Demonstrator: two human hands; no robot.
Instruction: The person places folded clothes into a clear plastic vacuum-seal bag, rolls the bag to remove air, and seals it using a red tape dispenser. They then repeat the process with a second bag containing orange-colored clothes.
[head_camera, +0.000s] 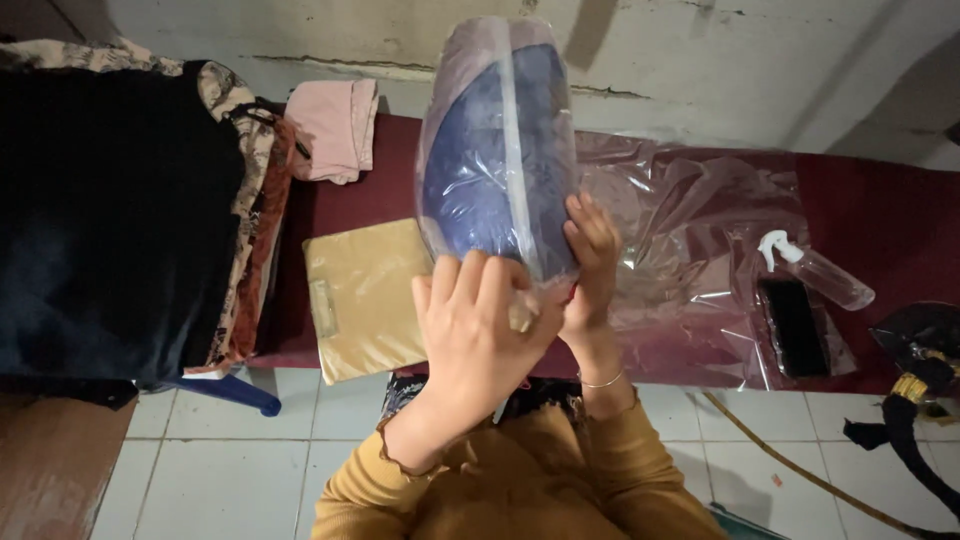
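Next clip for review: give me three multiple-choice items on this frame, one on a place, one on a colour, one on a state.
1. Where does the spray bottle lie?
A. on the floor tiles
B. on the dark red table, right of the hands
C. on the clothes pile

2. What colour is the cloth inside the clear plastic bag?
A. blue
B. green
C. white

3. How is that bag held?
A. lying flat, untouched
B. by one hand only
C. upright, by both hands

Answers:
1 B, it rests on the table beside a dark phone.
2 A, blue shows through the plastic.
3 C, left hand and right hand grip its lower end.
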